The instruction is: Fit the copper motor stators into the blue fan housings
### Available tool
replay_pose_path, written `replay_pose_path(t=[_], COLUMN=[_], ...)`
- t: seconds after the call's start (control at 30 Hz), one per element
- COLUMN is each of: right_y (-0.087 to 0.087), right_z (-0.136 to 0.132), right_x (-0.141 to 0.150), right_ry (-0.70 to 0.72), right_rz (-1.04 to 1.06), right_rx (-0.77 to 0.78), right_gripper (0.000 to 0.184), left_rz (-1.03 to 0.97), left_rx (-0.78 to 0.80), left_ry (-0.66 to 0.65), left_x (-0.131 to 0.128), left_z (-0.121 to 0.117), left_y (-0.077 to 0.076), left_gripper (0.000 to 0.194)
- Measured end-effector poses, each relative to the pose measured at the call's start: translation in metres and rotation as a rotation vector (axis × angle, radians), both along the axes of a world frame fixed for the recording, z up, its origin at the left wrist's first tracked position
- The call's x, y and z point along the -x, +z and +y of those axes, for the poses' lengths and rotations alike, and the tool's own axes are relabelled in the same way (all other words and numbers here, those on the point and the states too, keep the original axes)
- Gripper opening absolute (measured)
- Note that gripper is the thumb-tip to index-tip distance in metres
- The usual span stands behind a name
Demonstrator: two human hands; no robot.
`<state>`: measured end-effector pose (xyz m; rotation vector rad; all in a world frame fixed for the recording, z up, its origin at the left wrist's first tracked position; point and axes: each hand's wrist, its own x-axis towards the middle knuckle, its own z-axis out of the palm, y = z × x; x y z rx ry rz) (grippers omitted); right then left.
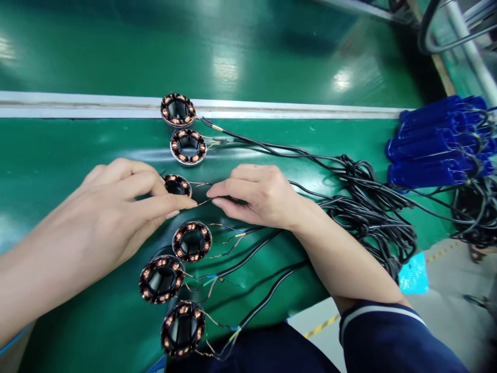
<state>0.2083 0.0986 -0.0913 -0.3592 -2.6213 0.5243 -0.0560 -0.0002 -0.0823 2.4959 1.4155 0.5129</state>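
Observation:
Several round motor stators with copper windings lie in a row on the green table point(77, 145). My left hand point(112, 212) rests over the middle stator point(177, 185), fingers curled around it with the index finger stretched out. My right hand point(256, 194) pinches the thin copper lead wires point(202, 192) that come off that stator. Two stators point(177, 109) point(188, 146) lie farther away. Nearer to me lie three others point(191, 241) point(161, 278) point(182, 328). Each one trails a black cable to the right.
A tangle of black cables point(368, 212) piles up at the table's right edge. Blue plastic parts point(435, 142) lie stacked at the far right. A metal rail point(77, 105) crosses the table beyond the stators. A grey floor with a yellow line point(322, 326) shows below.

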Motion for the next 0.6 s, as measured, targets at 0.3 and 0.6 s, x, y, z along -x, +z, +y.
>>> replay_pose_path(t=[0.3, 0.6], right_y=[-0.0021, -0.0068], right_z=[0.0, -0.0062], right_x=[-0.0013, 0.0021], right_ry=[0.015, -0.007], right_rz=[-0.009, 0.023], right_rx=[-0.066, -0.04], right_gripper=[0.024, 0.025], left_rz=[0.003, -0.004], left_rx=[0.043, 0.039], left_ry=[-0.008, -0.002], left_x=[0.0062, 0.0075], left_z=[-0.0007, 0.0007], left_y=[-0.0045, -0.0059], left_gripper=[0.032, 0.032])
